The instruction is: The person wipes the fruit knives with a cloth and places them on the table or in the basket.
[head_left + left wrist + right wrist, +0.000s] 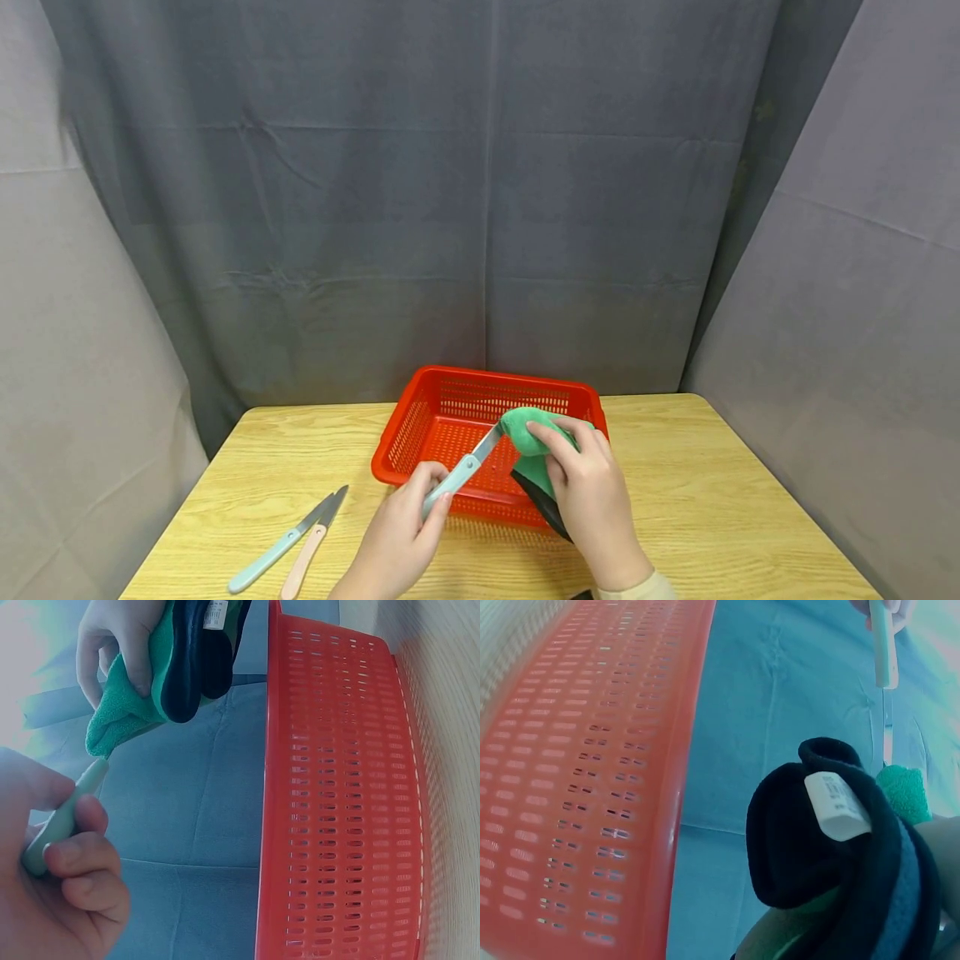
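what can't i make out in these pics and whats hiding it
- Blade tip of the held knife: head view, covered by the green cloth.
- Print on the white label: both wrist views, too small and blurred.
- Handle end of the pink-handled knife: head view, cut off by the bottom edge.
- Most of the left hand: right wrist view, cut off by the top edge.

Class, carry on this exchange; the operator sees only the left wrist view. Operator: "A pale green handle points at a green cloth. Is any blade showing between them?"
Observer: Yes, the head view shows bare blade there; the cloth hides its tip.
Operator: What lies on the table?
Observer: A blue-handled knife and a pink-handled knife, left of the left hand.
Operator: I see the basket from outside. How does its floor look?
Observer: Red, with holes, in the head view.
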A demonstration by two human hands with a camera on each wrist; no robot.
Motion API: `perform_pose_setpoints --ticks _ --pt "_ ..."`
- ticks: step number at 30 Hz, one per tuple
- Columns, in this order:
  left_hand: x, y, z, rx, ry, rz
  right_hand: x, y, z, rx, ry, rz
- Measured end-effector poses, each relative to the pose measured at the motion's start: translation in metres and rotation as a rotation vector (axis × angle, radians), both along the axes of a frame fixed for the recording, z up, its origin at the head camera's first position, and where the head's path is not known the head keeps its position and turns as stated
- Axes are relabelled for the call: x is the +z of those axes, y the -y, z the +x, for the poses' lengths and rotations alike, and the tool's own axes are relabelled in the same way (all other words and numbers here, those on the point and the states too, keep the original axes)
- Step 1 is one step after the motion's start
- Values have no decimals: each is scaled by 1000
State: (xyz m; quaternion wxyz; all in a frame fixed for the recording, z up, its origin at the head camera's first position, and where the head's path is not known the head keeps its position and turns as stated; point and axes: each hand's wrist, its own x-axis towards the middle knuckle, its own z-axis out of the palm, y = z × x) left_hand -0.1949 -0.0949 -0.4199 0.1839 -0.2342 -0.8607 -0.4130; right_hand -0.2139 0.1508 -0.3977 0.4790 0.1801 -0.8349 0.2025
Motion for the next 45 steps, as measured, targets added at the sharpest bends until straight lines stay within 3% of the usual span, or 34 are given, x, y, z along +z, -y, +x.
perform_pose_setpoints --ticks 6,11,20,26,45 --pt "1 -1 1 21 -15 6 4 -2 3 -41 -7 -69" --pt "1 -2 1 56 -1 39 8 0 8 -22 -38 -76" --pt "1 -3 -1 11 130 168 6 9 11 64 -30 6" --pt "0 -4 -3 11 186 202 3 13 12 100 -31 54" --pt "0 -3 -3 -8 241 225 -5 21 10 99 -49 119"
